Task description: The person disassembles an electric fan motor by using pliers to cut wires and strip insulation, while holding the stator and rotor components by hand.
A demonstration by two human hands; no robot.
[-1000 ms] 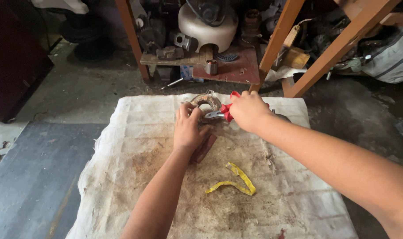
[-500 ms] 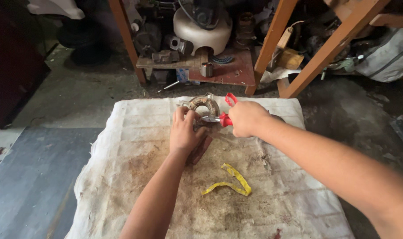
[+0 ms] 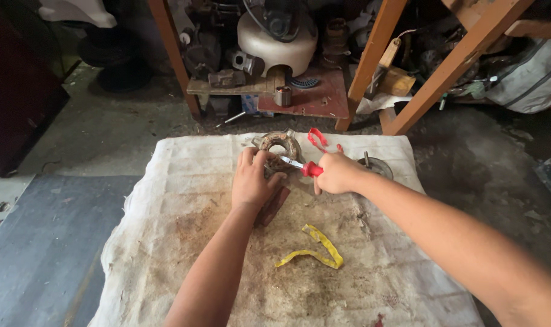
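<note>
Right hand grips red-handled pliers at rusty ring

The left hand lies on a rusty metal ring part, fingers curled over its near edge. The right hand holds a red-handled screwdriver in a closed grip, its tip at the ring. Both rest on a stained white cloth. A yellow strip lies nearer. A round metal disc sits just beside the right wrist.
</note>
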